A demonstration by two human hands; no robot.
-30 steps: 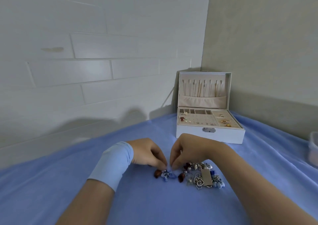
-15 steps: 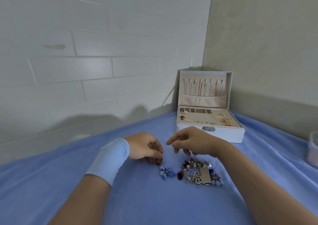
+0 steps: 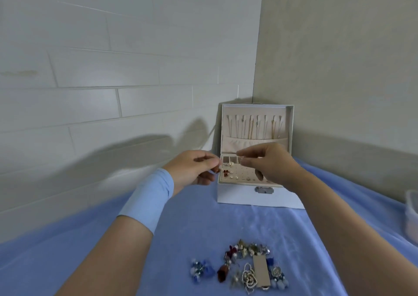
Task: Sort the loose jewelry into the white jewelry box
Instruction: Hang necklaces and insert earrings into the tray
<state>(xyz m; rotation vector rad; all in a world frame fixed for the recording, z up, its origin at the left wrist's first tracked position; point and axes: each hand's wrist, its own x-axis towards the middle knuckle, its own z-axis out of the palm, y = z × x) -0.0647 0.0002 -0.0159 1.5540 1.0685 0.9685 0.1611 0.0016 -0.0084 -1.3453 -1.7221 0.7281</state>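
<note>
On the blue cloth our open white jewelry box stands in the corner, our right hand over its tray, fingertips pinched on we cannot tell what, loose jewelry heaped nearer us, our left hand pinching a reddish-brown piece beside the box.

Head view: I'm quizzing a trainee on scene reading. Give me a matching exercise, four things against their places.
Things:
1 necklaces
2 loose jewelry pile
3 left hand
4 plastic container

Places:
A at the frame's right edge
B beside the white jewelry box's left wall, pinching a reddish piece
C hanging in the open lid
D on the blue cloth, nearest the camera

Pairs: 1-C, 2-D, 3-B, 4-A.
</note>
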